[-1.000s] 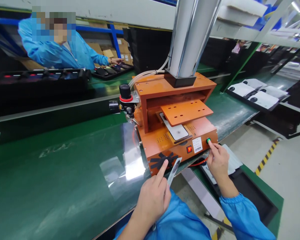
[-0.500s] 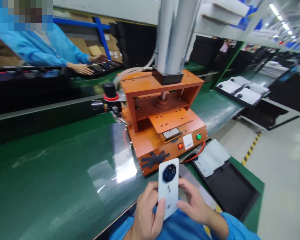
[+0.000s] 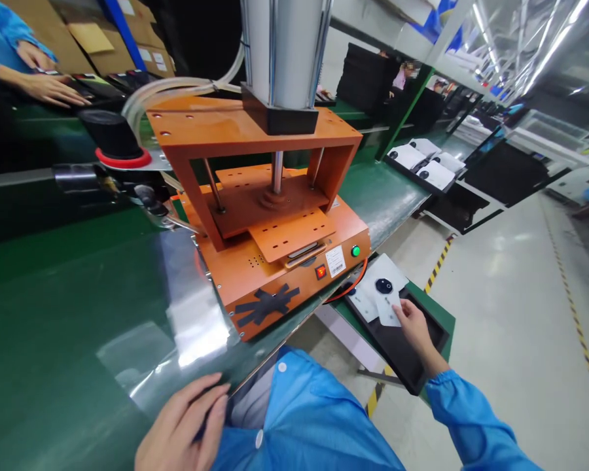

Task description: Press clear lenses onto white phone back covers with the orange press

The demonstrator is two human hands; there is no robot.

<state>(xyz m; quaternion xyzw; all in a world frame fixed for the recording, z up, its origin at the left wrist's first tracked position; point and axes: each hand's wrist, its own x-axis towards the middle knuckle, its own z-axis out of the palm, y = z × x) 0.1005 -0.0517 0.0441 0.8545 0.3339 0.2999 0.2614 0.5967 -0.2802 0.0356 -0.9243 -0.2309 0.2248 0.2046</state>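
Note:
In the head view my right hand [image 3: 414, 324] grips the lower right edge of a white smartphone [image 3: 387, 312], its back with a dark round camera block facing up. The phone is over a black tray [image 3: 401, 358] that holds more white phone-like pieces [image 3: 362, 297] under white sheets. My left hand [image 3: 184, 422] hangs at the front edge of the green table, its fingers loosely bent and slightly apart, holding nothing I can see. Ahead of me stands an orange press [image 3: 255, 140], its plate [image 3: 290, 237] low over a jig [image 3: 305, 252].
Clear film [image 3: 136, 363] lies on the green bench [image 3: 44, 327]. Left of the press is a black and red air regulator [image 3: 120, 137] with hoses. Another tray of white pieces [image 3: 425, 163] sits farther along. Across the bench a co-worker's hands [image 3: 49, 85] rest near dark trays.
My right hand has carried the phone from in front of me rightward to the tray. My left hand has let go and moved left. More of the press rod shows; its plate sits lower.

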